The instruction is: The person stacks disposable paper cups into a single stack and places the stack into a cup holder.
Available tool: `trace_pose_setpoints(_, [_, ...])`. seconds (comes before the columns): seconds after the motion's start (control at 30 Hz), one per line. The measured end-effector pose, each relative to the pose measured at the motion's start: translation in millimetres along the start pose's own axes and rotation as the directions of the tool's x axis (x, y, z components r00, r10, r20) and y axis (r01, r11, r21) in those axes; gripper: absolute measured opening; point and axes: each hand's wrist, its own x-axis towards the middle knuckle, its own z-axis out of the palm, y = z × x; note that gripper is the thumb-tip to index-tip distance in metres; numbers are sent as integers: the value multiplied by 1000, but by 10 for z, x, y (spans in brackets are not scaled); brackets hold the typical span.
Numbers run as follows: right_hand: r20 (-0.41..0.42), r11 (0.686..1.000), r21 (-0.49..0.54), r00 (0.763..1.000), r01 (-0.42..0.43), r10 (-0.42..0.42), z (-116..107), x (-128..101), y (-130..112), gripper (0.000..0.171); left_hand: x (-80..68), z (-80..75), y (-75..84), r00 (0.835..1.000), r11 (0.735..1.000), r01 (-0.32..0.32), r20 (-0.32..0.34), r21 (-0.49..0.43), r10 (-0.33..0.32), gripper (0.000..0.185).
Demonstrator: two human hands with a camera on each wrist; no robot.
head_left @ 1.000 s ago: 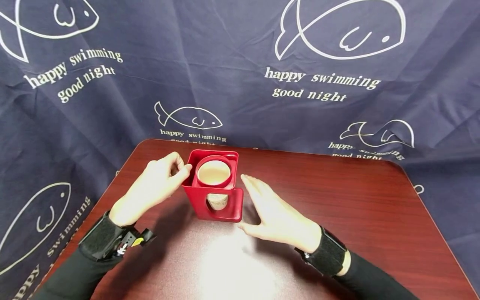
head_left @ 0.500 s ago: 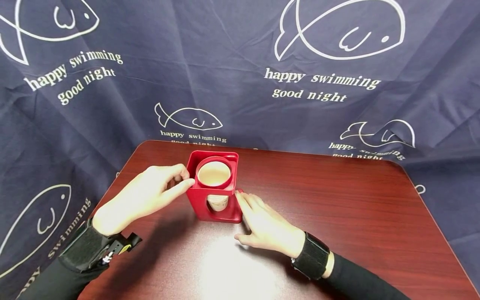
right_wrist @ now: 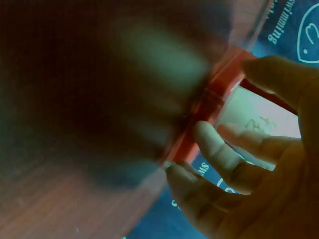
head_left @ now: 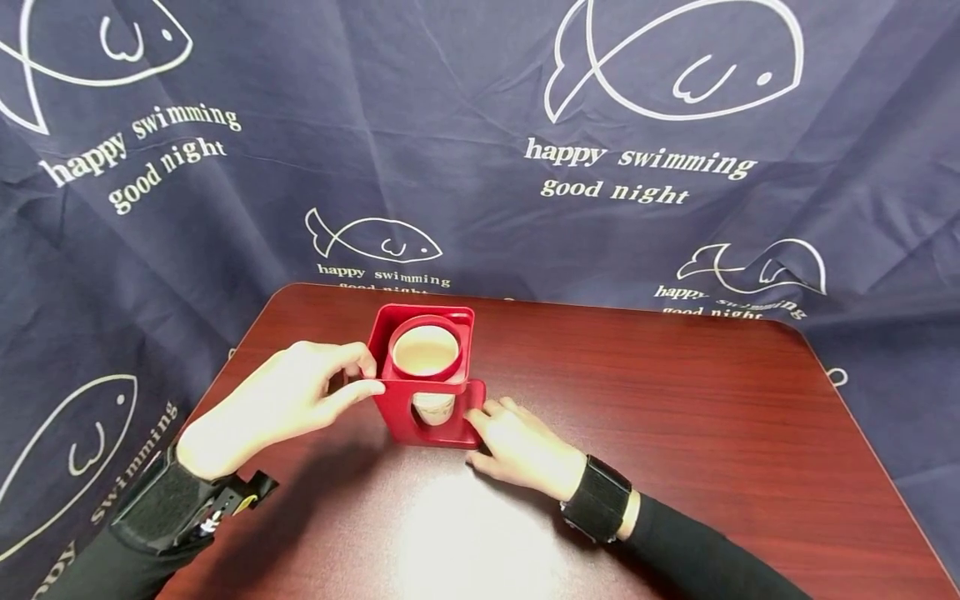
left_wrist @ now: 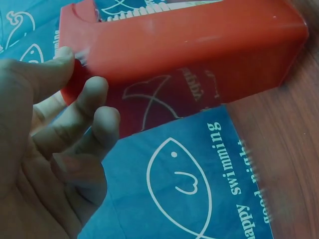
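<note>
Squarely between both hands — red cup holder [head_left: 427, 392], left fingers [head_left: 352, 390] pinching its corner, right fingers [head_left: 491, 414] curled against its side.

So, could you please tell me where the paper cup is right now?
In the head view, the paper cup sits inside the red holder at the table's far left-centre, between the left hand and right hand.

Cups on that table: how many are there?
1. A single pale cup sits inside the red holder at the table's far left, between the two hands. Another nested inside it would be hidden.
</note>
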Motion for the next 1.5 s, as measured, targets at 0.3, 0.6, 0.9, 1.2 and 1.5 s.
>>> trace_pose_setpoints(0.3, [-37,1000,13,999,1,0,40,33,29,31,6,28,-6,1000,998,-13,-28,-58,12,30])
trace_pose_setpoints(0.6, [21,988,148,999,-41,39,49,70,16,28,-11,45,-7,1000,998,19,-13,-61,-20,31])
trace_pose_setpoints(0.9, [55,962,267,997,-63,50,29,88,8,25,-5,55,1,999,996,41,-13,-74,-42,31])
trace_pose_setpoints(1.2, [64,956,280,995,-86,71,28,98,2,23,9,65,9,999,996,40,-12,-84,-42,32])
trace_pose_setpoints(1.5, [76,976,209,996,-68,53,5,133,-40,24,9,75,8,999,996,37,-26,-85,-39,32])
